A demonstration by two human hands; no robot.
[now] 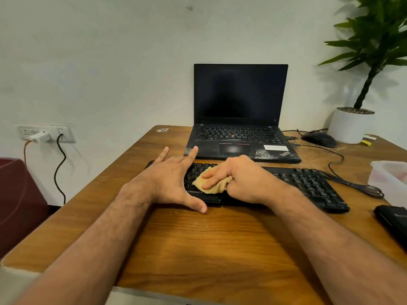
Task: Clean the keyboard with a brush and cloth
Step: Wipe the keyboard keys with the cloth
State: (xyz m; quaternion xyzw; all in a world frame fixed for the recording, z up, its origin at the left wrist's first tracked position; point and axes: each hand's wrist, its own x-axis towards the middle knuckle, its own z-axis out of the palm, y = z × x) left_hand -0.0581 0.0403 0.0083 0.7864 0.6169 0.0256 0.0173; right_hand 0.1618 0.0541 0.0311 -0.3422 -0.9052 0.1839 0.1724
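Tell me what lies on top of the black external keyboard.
On the black external keyboard, a tan cloth is pressed down by the right hand. The left hand rests across its left end. Keys beneath cloth and hands are hidden.

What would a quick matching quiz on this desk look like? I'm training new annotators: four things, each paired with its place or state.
Things:
1. cloth
2. left hand
3. laptop
4. mouse

Places or states:
A. open, screen dark
B. beside the white plant pot
C. held by the right hand on the keyboard
D. fingers spread, at the keyboard's left end

Pairs: 1-C, 2-D, 3-A, 4-B
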